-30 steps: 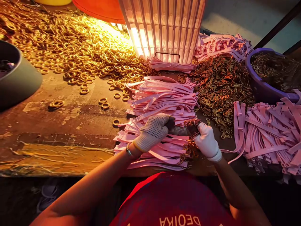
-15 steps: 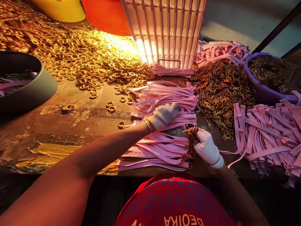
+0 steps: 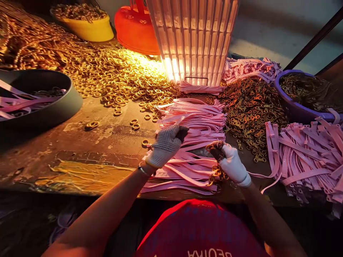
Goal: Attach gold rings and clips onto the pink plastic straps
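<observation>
My left hand [image 3: 168, 142], in a dotted glove with dark fingertips, is closed above the left part of the pink straps [image 3: 198, 117]; whatever it pinches is too small to name. To its right my right hand [image 3: 230, 160], in a white glove with dark fingertips, is closed at the straps' right ends. What it holds cannot be made out. Just below its fingers, brass clasps and rings [image 3: 214, 175] lie at the ends of the lower pink straps [image 3: 184, 171].
Brass rings [image 3: 118, 75] are heaped at the back left, near a grey-green basin [image 3: 72, 101], a yellow tub [image 3: 93, 30] and an orange lamp [image 3: 136, 35]. Dark clasps [image 3: 254, 110], a purple basin [image 3: 300, 107] and more pink straps [image 3: 311, 153] are on the right.
My left hand has moved left, away from the right part of the straps, and turned. My right hand has stayed near the strap ends. The view has tilted up and shifted slightly left.
</observation>
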Available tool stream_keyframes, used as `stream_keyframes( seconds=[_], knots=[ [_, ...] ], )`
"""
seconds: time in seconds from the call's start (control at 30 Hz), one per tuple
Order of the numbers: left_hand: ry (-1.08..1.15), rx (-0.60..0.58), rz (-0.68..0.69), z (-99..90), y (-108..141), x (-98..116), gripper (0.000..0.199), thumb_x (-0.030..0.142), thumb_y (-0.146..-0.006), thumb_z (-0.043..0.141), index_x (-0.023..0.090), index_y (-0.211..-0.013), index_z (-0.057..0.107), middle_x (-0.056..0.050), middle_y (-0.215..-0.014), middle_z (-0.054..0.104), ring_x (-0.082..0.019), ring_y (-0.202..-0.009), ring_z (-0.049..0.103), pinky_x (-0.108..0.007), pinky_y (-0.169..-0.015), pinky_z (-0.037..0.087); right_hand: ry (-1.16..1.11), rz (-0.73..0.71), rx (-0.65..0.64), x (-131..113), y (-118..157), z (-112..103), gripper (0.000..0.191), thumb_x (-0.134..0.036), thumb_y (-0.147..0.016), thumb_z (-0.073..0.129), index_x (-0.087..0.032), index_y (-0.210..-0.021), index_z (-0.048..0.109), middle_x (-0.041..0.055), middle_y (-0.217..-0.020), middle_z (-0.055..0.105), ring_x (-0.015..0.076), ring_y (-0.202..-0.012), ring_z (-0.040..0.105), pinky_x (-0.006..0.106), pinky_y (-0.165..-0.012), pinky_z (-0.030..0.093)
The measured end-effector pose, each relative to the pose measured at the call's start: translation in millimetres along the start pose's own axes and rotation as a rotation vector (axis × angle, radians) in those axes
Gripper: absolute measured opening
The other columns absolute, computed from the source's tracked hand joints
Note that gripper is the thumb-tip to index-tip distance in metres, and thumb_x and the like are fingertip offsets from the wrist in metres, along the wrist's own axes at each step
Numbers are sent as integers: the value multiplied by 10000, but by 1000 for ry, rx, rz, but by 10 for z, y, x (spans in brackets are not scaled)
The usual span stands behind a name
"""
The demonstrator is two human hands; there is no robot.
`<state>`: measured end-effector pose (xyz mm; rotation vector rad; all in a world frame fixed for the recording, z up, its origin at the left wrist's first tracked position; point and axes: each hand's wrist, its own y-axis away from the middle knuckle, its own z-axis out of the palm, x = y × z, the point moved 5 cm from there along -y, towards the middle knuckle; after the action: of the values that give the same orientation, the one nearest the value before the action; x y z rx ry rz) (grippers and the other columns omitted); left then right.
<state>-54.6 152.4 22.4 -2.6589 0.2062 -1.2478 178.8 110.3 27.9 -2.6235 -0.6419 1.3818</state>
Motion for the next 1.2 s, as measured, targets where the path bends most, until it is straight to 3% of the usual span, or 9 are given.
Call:
stream_keyframes(
  seconds=[0.13,0.23,0.4,0.53,0.67,0.8,0.97,1.1,1.2],
  knots=[
    [591,-168,-445,82,353,-77,253,322,-847,607,138,-975,725,-31,-703,681,-88,-452,463,-207,-429,350,231,-164,-105,93,-396,232,205,-312,-980,589,-179,-962,745,162,-1214,706,279,-1122,643,414,-999,504],
    [820,-213,-558,133,555,-61,247,372,-824,664,148,-920,698,5,-627,606,-68,-414,417,-185,-380,279,364,-263,-190,114,-706,432,218,-317,-968,613,-148,-904,735,214,-1235,690,316,-1183,604,458,-1067,452],
    [1029,-220,-682,269,696,-188,298,427,-802,708,131,-835,696,37,-561,496,-51,-407,381,-174,-370,269,108,-166,-343,85,-1001,561,351,-480,-941,655,-189,-746,680,78,-827,701,217,-819,619,370,-835,505],
    [1102,-192,-662,304,644,-233,372,417,-776,738,119,-1000,727,-7,-635,623,-54,-395,388,-185,-356,243,-502,74,-178,92,-1099,352,370,-581,-856,735,-211,-867,718,14,-846,693,145,-668,563,293,-639,481],
    [1216,-169,-548,234,535,-98,452,447,-774,757,108,-1073,734,-103,-859,752,-26,-389,329,-200,-363,198,-785,74,-55,17,-1089,214,311,-520,-792,834,-237,-883,744,3,-862,691,157,-682,610,332,-692,545],
    [1203,-81,-462,103,488,-7,389,426,-835,743,132,-1089,719,-59,-781,730,-42,-425,358,-202,-387,220,-667,0,-120,-128,-950,241,219,-466,-864,789,-248,-876,765,13,-874,712,199,-809,671,374,-807,574],
    [1226,39,-452,-27,501,33,266,372,-813,758,168,-771,593,74,-490,442,-51,-407,362,-180,-382,228,-345,-104,-232,-288,-697,351,170,-411,-938,712,-260,-954,788,28,-907,745,201,-867,670,353,-833,561],
    [1456,81,-559,-56,487,50,188,254,-824,720,141,-956,649,70,-552,466,-43,-432,351,-152,-384,243,-278,-76,-259,-293,-594,460,239,-462,-928,707,-233,-925,775,43,-898,745,203,-822,673,348,-787,575],
    [1677,20,-690,-52,441,62,214,189,-889,622,147,-1097,643,6,-714,624,-29,-419,305,-142,-354,179,-274,-70,-290,-200,-639,516,302,-517,-915,701,-224,-934,777,70,-974,759,226,-900,692,385,-869,585]
  ],
)
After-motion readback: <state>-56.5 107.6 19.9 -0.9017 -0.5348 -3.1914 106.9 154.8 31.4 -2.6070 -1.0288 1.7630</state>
